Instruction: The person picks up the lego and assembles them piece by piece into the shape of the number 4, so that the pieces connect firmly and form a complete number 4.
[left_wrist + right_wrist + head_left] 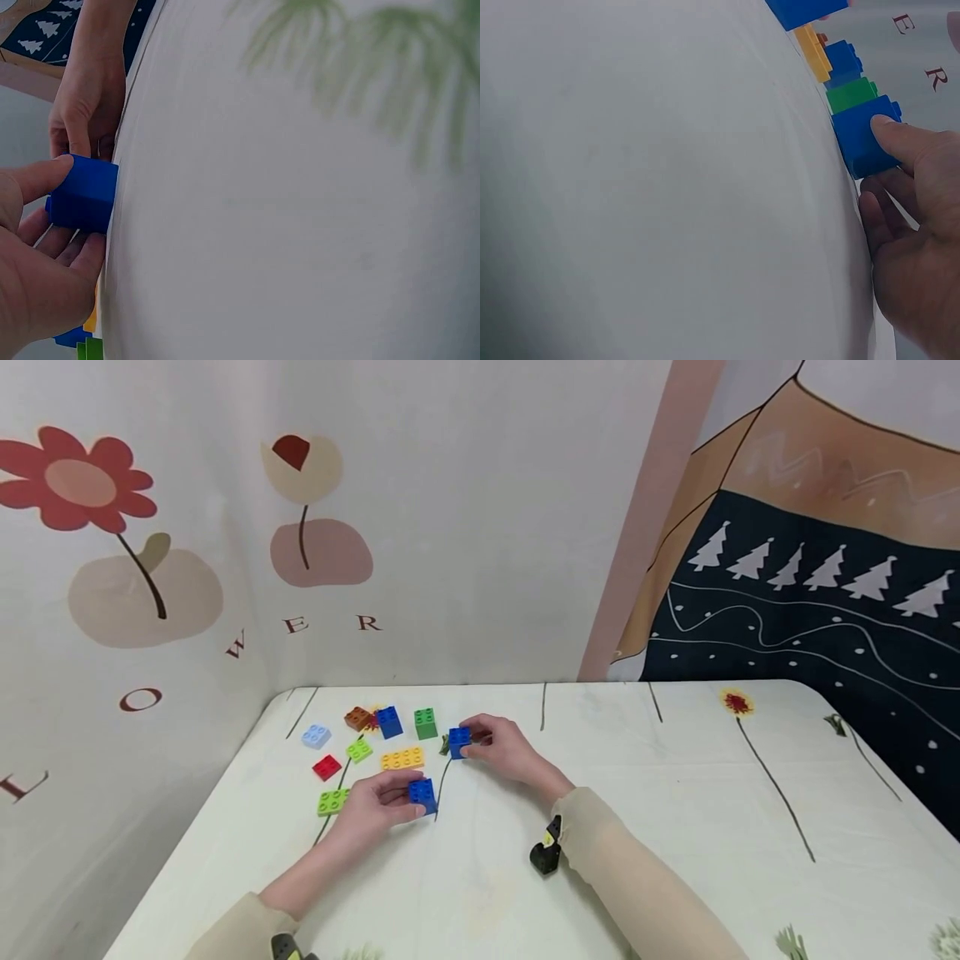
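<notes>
My left hand (372, 810) pinches a blue building block (422, 795) between thumb and fingers, its studs facing up. In the left wrist view the thumb lies on one side of this blue block (88, 193) and fingertips on the other. Farther back and to the right, my right hand (504, 748) grips a second blue block (459, 742) by its right side. The right wrist view shows the thumb pressed on that block (864, 139), fingers behind it. A yellow block (402, 758) and a green block (425, 723) lie close to the hands.
Around the left hand lie a lime block (332, 802), a smaller lime block (359, 749), a red block (327, 767), a light blue block (316, 737), a brown block (358, 718) and another blue block (389, 722). They rest on a white flowered tablecloth (660, 810). A printed curtain (480, 527) hangs behind.
</notes>
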The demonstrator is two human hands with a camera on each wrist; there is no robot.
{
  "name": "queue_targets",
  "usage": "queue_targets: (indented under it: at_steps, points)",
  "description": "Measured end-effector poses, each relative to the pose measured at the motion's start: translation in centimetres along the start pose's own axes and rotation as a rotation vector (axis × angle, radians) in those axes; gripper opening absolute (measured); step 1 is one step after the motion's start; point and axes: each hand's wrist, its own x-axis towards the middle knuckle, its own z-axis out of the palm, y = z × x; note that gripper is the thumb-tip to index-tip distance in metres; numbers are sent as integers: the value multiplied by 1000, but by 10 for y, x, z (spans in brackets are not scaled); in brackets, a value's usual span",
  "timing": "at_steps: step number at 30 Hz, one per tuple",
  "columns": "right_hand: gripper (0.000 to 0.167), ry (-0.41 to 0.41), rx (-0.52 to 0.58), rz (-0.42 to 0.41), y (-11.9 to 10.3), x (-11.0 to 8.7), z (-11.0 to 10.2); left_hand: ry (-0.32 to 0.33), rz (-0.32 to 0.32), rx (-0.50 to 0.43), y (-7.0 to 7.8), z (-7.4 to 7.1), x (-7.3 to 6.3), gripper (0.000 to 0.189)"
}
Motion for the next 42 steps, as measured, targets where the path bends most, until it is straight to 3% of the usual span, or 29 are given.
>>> queue_targets:
  at_steps: [11, 24, 27, 34, 42]
  points:
    - [37, 27, 30, -3, 6, -10, -16, 4, -21, 20, 1, 1, 0, 43]
    - [39, 14, 17, 67, 16, -40, -49, -2, -23, 52, -2, 0, 1, 44]
    - [39, 4, 7, 84, 18, -49, -58, -6, -19, 59, -2, 1, 1, 43]
    - [38, -56, -14, 33, 23, -70, -74, -13, -3, 85, 0, 2, 1, 42]
    - [39, -94, -34, 25, 23, -90, -81, -22, 12, 92, 2, 3, 4, 41]
